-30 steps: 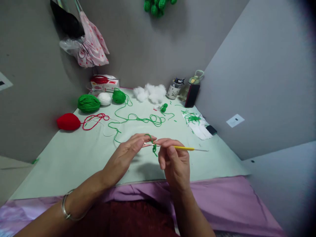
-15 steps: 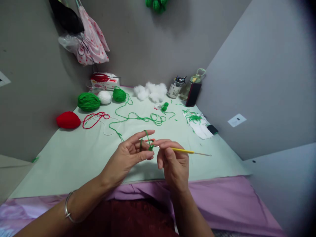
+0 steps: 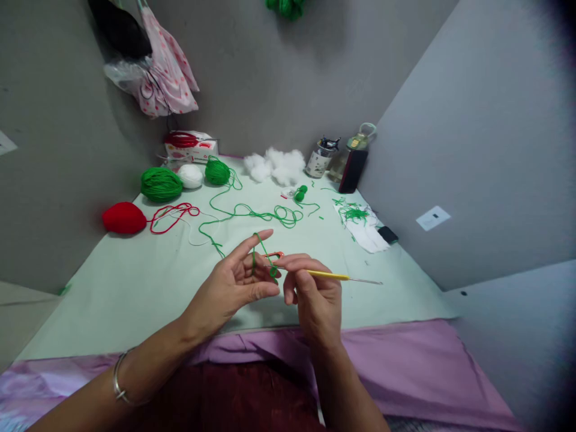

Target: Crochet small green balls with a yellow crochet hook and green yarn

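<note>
Head view: R hand (image 3: 317,294) has its grip pinched on the yellow-handled hook (image 3: 326,275), thumb vs. fingers. Hook's long axis runs approx. L–R: one end pokes out R, past the hand; the other pts. into L hand (image 3: 227,282). Small green yarn piece (image 3: 273,272) sits at that L end, btwn the hands, off the bench (image 3: 130,288), nearer L fingertips. L grip is spread: thumb well below raised index, green strand (image 3: 253,262) looped over it. Can't tell if L middle finger touches the piece.
</note>
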Demonstrator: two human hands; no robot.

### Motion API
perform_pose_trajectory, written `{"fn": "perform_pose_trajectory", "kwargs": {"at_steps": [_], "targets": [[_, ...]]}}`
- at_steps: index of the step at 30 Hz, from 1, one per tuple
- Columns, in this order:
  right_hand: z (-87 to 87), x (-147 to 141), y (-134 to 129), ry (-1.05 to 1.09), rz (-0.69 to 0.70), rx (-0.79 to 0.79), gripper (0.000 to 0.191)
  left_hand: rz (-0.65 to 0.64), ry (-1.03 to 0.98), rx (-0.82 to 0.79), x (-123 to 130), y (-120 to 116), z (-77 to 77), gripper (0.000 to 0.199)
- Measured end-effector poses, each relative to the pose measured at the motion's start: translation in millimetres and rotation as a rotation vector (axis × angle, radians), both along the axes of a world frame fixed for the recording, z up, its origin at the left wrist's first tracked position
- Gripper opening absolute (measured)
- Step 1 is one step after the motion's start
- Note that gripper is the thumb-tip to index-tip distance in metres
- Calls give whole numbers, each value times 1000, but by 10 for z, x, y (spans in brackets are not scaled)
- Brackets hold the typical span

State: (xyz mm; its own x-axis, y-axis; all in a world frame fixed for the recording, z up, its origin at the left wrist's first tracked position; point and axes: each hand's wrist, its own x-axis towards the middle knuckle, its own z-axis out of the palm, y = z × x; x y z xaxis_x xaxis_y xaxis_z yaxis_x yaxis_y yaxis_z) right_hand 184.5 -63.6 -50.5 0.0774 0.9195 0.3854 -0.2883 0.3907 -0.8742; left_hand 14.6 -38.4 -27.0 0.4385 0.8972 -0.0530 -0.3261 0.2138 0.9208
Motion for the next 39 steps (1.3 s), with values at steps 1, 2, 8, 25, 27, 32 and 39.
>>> {"fn": "perform_pose_trajectory", "kwargs": {"at_steps": [1, 2, 8, 25, 27, 32, 39], "targets": [[-7, 4, 2, 1, 1, 5, 18, 8, -5, 2, -5, -1, -15, 84], [-15, 7, 5, -2, 0, 11, 18, 18, -9, 4, -8, -3, -24, 76], [-9, -11, 10, -55, -41, 49, 19, 81, -37, -19, 36, -19, 3, 66], [13, 23, -24, -197, -270, 156, 23, 58, -241, -249, 65, -33, 37, 60], [12, -6, -27, -252, -260, 165, 22, 147, -186, -161, 101, -57, 21, 61], [-67, -114, -45, -576, -532, 408, 31, 106, -153, -180, 207, -136, -22, 66], [-51, -25, 20, -231, -227, 119, 20, 77, -197, -273, 194, -110, 41, 65]]}}
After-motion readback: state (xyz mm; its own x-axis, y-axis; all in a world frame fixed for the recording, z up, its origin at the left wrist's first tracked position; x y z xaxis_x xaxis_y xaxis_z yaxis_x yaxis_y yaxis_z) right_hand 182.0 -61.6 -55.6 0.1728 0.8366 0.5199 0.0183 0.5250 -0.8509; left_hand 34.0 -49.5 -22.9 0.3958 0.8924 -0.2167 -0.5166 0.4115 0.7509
